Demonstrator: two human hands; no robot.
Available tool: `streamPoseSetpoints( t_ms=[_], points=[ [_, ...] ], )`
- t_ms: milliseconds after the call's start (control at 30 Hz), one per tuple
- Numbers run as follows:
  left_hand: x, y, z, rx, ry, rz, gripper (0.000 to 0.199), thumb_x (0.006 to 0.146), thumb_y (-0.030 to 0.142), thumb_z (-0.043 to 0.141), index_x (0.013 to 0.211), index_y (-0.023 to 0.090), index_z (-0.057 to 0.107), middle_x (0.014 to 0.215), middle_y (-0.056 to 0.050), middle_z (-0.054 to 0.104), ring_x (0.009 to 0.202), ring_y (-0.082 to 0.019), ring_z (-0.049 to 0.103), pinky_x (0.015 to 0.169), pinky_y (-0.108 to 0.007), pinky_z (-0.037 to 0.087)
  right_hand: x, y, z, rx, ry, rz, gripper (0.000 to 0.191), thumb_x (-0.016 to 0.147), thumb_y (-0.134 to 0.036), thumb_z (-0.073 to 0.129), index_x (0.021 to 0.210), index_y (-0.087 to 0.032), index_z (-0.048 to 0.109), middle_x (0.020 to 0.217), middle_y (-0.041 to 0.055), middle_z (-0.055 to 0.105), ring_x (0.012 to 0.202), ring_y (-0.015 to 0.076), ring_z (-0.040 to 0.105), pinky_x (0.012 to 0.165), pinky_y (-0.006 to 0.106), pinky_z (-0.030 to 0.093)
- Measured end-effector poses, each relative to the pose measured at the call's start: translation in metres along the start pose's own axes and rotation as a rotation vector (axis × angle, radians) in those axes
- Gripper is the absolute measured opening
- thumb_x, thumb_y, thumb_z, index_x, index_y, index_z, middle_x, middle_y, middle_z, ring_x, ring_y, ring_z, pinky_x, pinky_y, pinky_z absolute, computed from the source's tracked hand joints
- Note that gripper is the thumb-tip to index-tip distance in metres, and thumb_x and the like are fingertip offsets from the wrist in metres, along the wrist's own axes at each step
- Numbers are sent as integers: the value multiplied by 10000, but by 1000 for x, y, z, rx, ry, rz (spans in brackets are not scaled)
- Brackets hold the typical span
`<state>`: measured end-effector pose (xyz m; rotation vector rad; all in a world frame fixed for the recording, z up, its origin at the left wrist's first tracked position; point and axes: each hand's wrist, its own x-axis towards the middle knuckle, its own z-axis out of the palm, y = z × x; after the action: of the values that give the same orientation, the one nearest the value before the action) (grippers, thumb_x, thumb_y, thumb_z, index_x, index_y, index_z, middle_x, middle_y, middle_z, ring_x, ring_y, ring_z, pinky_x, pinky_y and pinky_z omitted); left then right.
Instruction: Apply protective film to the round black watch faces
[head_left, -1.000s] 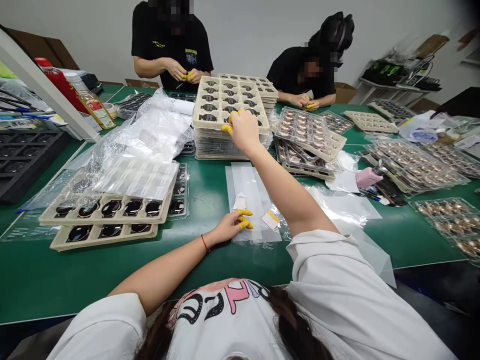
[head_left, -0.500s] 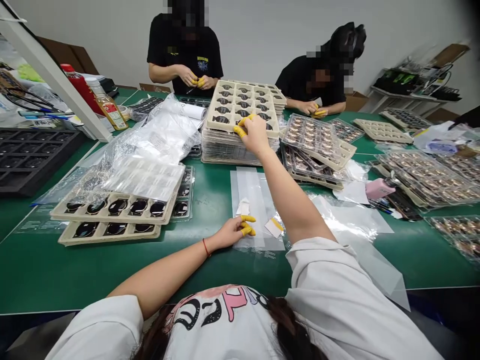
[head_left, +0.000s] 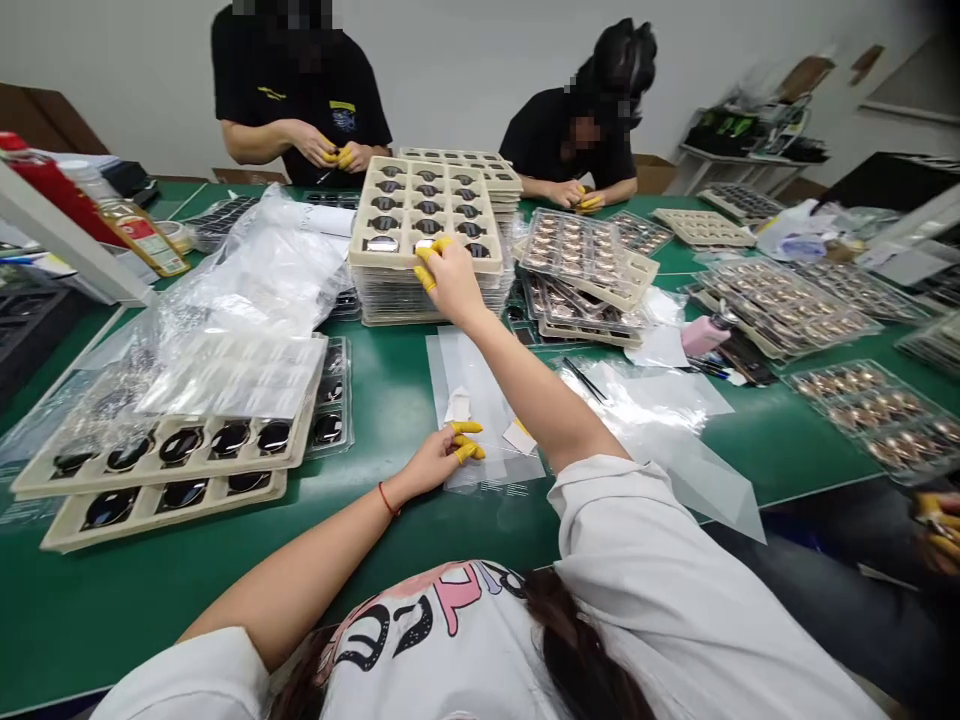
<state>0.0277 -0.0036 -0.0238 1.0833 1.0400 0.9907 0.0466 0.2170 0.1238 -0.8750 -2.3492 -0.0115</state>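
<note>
Handling seems the step, head view: right hand [head_left: 454,280] at a round glossy panel [head_left: 423,243] in the front row of the stack-top beige tray [head_left: 382,263], grip unclear; left hand [head_left: 439,455] slack over translucent sheets [head_left: 491,385]; lifting would likely need an edge pinch.

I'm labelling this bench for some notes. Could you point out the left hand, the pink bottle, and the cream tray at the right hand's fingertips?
Left hand [head_left: 435,458]: head view, on the back of the hand.
Pink bottle [head_left: 703,338]: head view, on its body.
Cream tray [head_left: 390,261]: head view, on its front rim.
</note>
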Motion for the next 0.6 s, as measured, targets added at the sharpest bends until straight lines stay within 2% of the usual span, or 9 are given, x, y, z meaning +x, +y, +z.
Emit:
streamPoseSetpoints(
  t_ms=[67,100,167,233,333,400,500,600],
  points=[
    [1,-2,-1,5,-6,0,483,831,415,667,1202,135,536,904,-86,731,926,-186,692,910,-348,485,-13,18,-10,22,88,27,334,969,-315,400,1203,-196,605,1243,142,560,1222,260,465,1078,439,339],
    [1,-2,-1,7,-9,-1,486,833,414,663,1209,136,533,901,-83,731,922,-184,692,914,-348,484,-19,32,-17,13,156,88,348,974,-315,377,1210,-200,606,1250,138,558,1236,259,457,1086,447,329],
    [2,-2,-2,11,-14,-5,493,835,415,660,1219,136,528,890,-81,732,917,-183,693,917,-348,482,-31,73,-36,-50,293,316,388,980,-299,325,1227,-171,596,1248,156,553,1254,277,443,1080,488,314],
    [2,0,-1,15,-13,-8,499,831,415,662,1222,135,528,882,-79,733,923,-186,691,916,-346,480,-42,122,-56,-154,354,611,409,974,-281,335,1272,-110,559,1274,191,529,1273,297,418,1067,493,306],
    [2,4,0,20,0,-14,500,815,415,678,1202,131,537,868,-78,733,911,-188,688,903,-346,482,-59,193,-80,-247,279,1018,417,966,-291,394,1311,-98,525,1336,218,493,1304,282,391,1065,442,299],
    [2,6,1,19,7,-16,492,807,417,686,1181,132,542,857,-74,731,890,-187,687,893,-349,485,-69,228,-88,-233,234,1233,435,967,-323,409,1312,-82,521,1363,255,468,1317,290,386,1049,439,315],
    [2,8,2,13,13,-20,474,809,423,682,1159,134,543,851,-72,729,880,-184,686,891,-354,486,-76,257,-89,-198,190,1352,457,934,-346,498,1289,-63,546,1379,280,460,1323,316,397,1050,451,324],
    [1,8,2,6,15,-31,471,814,420,680,1162,134,543,865,-75,733,887,-181,685,899,-354,486,-72,269,-88,-186,156,1403,447,883,-315,598,1276,-104,572,1401,245,467,1347,309,389,1071,436,324]
  ],
)
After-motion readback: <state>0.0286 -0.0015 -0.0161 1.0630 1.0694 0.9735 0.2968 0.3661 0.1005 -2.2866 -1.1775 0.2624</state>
